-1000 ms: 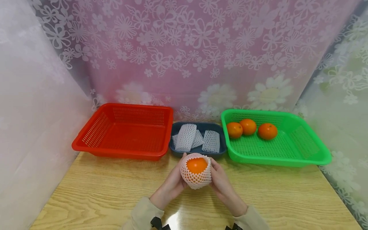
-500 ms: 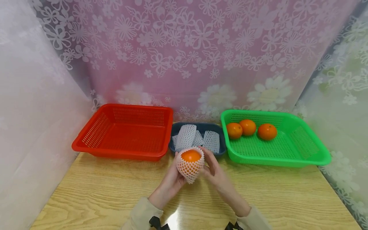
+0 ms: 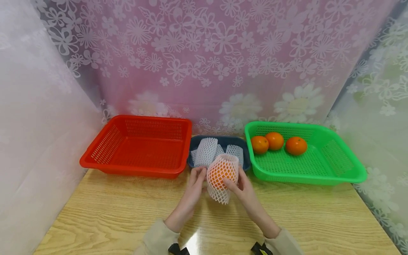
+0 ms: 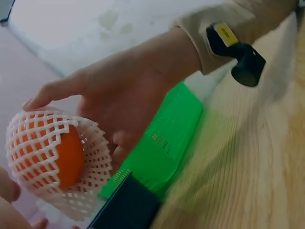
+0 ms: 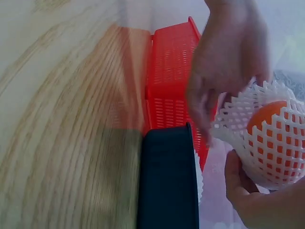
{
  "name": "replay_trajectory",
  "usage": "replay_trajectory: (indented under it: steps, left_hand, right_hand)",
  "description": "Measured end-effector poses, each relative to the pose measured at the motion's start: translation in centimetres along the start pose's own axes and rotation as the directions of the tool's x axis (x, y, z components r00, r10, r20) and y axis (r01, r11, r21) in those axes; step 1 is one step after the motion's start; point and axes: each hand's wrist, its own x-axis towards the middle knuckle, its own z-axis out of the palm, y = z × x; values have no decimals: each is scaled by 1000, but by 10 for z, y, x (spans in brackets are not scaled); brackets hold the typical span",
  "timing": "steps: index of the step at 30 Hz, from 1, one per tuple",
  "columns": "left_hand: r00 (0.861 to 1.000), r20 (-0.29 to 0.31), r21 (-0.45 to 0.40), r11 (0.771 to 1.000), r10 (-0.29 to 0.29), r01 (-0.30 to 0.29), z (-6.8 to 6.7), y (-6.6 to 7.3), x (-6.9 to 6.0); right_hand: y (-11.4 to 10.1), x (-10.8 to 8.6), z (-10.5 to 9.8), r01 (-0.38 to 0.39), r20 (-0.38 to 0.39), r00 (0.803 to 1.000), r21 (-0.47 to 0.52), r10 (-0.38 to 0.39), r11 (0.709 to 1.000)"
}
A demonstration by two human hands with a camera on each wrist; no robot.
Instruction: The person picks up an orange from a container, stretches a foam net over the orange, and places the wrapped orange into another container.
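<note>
An orange (image 3: 220,175) sits inside a white foam net sleeve (image 3: 220,197), held above the table in front of the blue tray. My right hand (image 3: 247,194) grips the netted orange from the right, its thumb lying across the front of the net. At the net's left side is my left hand (image 3: 191,191), with loosely bent fingers close to the mesh; in the right wrist view this hand (image 5: 231,57) is blurred, and firm contact cannot be made out. The orange (image 5: 268,114) shows bare through the sleeve's opening there. In the left wrist view, the right thumb (image 4: 40,98) rests on the net.
A dark blue tray (image 3: 193,165) holds several white foam nets (image 3: 206,152). To its left stands a red basket (image 3: 137,171). The green basket (image 3: 306,180) on the right contains three oranges (image 3: 296,146). All stand along the back of the wooden table (image 3: 111,212).
The netted orange first shifted left, then back right, and has turned so mesh covers its front. My right hand came off it and now grips it; my left hand has loosened from underneath.
</note>
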Motion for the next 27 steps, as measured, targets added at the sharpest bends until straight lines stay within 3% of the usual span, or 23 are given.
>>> replay_trajectory:
  steps: [3,7,10,15,22,27]
  left_hand:
    - [991,-24,36,991,129,-129,0,3,1]
    - [969,52,63,967,243,-246,2,6,0]
    - [957,126,78,959,261,-272,4,3,-1]
    - [946,203,63,961,253,-270,8,-3,-3]
    - [951,178,53,962,254,-267,8,-4,-3]
    - [942,248,80,964,228,-255,9,-7,-2]
  right_hand:
    - [0,0,-1,-63,24,998,-41,64,997]
    - [1,2,1,-105,86,990,-73,111,992]
    - [0,2,2,-100,115,988,-55,106,993]
    - [-3,2,1,-103,63,993,-18,104,995]
    - [-5,3,-1,-109,39,993,-11,110,994]
    - [-2,3,-1,-104,62,992,-29,105,994]
